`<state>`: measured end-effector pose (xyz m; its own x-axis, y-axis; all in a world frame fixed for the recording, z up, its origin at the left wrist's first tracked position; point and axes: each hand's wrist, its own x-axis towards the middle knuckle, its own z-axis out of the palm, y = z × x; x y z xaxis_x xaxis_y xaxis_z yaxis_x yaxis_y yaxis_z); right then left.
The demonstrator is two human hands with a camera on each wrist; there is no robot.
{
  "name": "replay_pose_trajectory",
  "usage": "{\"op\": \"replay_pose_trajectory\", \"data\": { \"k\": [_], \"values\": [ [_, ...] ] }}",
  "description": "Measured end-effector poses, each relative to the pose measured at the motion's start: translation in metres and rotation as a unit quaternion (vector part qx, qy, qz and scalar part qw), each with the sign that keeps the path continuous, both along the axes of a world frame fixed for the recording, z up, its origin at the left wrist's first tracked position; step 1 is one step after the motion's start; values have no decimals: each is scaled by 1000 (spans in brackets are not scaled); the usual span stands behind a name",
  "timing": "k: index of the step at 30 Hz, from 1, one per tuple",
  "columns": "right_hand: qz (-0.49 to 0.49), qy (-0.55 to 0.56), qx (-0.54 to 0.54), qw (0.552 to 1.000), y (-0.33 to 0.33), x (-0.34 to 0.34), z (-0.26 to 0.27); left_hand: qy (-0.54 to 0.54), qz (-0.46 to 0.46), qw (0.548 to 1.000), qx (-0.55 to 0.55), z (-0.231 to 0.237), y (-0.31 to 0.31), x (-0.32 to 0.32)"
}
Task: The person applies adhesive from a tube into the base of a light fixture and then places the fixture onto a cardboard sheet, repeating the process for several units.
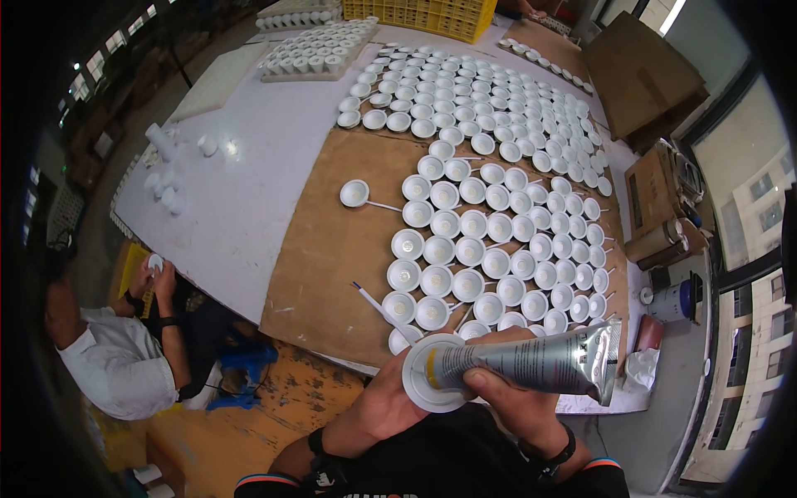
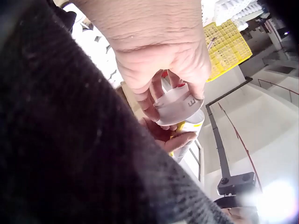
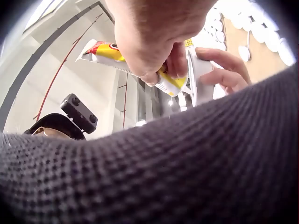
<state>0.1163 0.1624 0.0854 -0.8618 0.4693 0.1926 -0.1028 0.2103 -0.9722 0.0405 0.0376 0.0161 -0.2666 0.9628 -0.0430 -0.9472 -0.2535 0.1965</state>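
Note:
My left hand [image 1: 384, 408] grips a white round light fitting [image 1: 418, 383] by its body, its flanged face turned up. A silver squeeze tube [image 1: 548, 365] with a yellow band lies across my right hand [image 1: 516, 405], which holds it with the thumb on top. The tube's nozzle end overlaps the face of the fitting; the tip itself is hidden. In the left wrist view my fingers curl round the fitting's side wall [image 2: 180, 109]. From the right wrist, red and yellow printing shows on the tube [image 3: 110, 53], and its narrow end sits right at the fitting's rim.
Rows of white round fittings [image 1: 444, 224] with short cables cover brown cardboard [image 1: 311, 249] on the table. One fitting [image 1: 354, 193] stands apart at left. Foam trays [image 1: 320, 58] and a yellow crate [image 1: 423, 18] are at the back. Another person [image 1: 116, 357] sits at left.

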Motion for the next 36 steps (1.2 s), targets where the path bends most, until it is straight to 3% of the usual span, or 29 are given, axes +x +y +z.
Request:
{"op": "replay_pose_trajectory", "data": {
  "k": [3,9,10,12,13,14,15,19,21,27,31,36],
  "values": [
    [-24,-25,-75,997,-3,-2,-3,-17,3,1000,7,2,-2,-2],
    [-23,-57,-69,996,-5,-10,-2,20,22,999,-31,-7,-7,-13],
    [-17,-57,-68,996,-6,-10,-2,21,28,999,-29,-16,-12,-17],
    [-107,-3,-193,975,-8,-10,-2,-29,91,991,-90,-46,-27,-35],
    [-102,0,-194,976,-7,-10,-3,-37,119,989,-78,-57,-33,-52],
    [-119,-7,-198,973,-5,-10,-4,-51,172,966,-184,-63,-37,-66],
    [-137,-14,-203,970,-5,-11,-5,-64,194,962,-183,-85,-46,-85],
    [-174,-20,-200,964,-10,-17,-9,-7,227,941,-252,-163,-86,-161],
    [-167,-7,-216,962,-10,-17,-9,-3,229,937,-263,-178,-97,-190],
    [-185,18,-223,957,-13,-30,-9,-14,255,922,-292,-186,-94,-228],
    [-219,27,-137,966,-9,-38,-24,-22,271,917,-292,-188,-91,-231],
    [-224,11,-131,966,-11,-46,-25,-25,232,931,-282,-184,-91,-230]
  ]
}}
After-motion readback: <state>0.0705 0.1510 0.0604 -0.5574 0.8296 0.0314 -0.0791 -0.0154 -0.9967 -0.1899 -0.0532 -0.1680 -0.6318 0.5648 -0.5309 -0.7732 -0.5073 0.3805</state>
